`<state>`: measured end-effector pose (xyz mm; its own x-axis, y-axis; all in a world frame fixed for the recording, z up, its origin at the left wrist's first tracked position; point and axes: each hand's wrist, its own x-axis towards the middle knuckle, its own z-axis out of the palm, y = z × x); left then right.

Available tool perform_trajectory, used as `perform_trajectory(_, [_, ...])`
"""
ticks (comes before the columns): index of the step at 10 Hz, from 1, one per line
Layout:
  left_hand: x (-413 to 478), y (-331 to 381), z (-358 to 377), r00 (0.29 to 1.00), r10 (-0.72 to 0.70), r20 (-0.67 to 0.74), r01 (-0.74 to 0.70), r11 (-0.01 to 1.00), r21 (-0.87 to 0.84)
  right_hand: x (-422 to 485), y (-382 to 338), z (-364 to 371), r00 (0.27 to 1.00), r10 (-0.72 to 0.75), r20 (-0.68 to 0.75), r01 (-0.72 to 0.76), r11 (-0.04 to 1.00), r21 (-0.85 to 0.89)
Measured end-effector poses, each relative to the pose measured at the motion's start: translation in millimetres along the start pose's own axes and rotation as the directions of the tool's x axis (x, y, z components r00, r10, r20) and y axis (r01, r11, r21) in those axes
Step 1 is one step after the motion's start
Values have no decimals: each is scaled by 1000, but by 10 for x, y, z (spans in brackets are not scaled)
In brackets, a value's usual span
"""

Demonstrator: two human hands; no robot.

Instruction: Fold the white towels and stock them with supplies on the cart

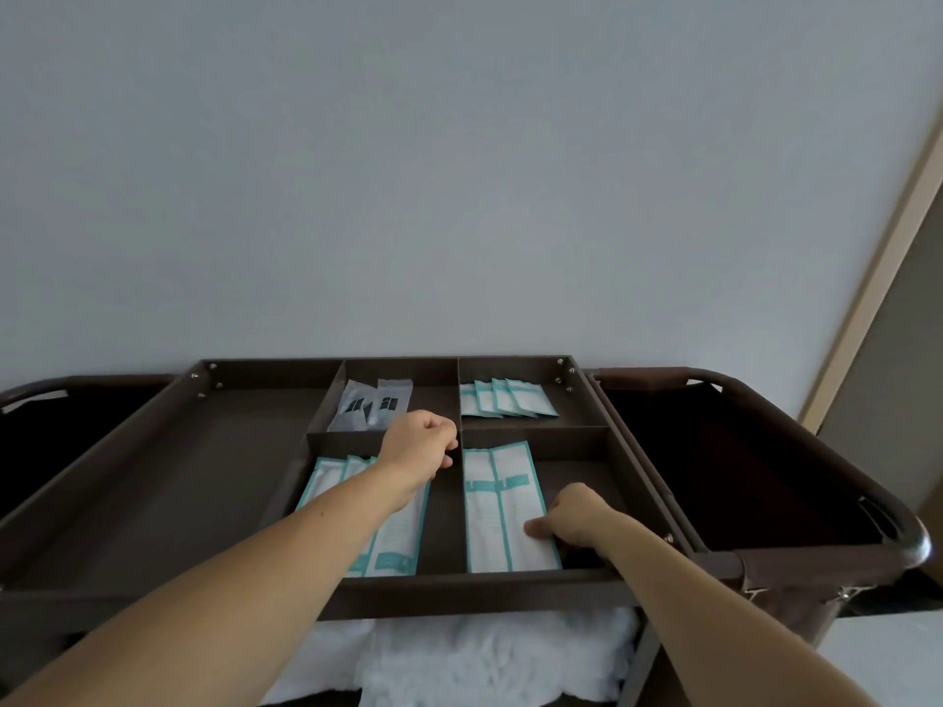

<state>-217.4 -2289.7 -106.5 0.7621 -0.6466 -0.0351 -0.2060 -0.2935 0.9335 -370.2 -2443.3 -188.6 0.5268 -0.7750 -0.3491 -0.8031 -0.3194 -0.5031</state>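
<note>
- Two long white-and-teal packets [497, 507] lie in the cart's [459, 586] near-right compartment; right hand [576, 520] pinches one.
- Left hand [423, 443] curled, hold unclear.
- Four small packets [505, 399], two grey sachets [370, 403] behind.
- Fluffy white towels [485, 655] underneath.

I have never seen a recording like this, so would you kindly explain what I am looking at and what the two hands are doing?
There is no machine here: one camera worn on a person's head looks down at their bare arms over a brown cart. Its top tray is split into compartments holding grey sachets, small packets and long packets. The right hand pinches the edge of those long packets. The left hand hangs curled above a divider; whether it holds anything is hidden. White towels lie on the shelf below.
</note>
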Motion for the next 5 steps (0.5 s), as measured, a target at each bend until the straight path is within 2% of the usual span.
perform_trajectory(3, [-190, -32, -85, 992, 86, -91, -73, 987, 145, -133, -100, -22, 994, -51, -92, 14, 930, -367])
perform_trajectory(5, [-462, -177, -176, 974, 126, -189, -54, 935, 350, -303, -96, -122, 981, -131, -146, 54, 898, -438])
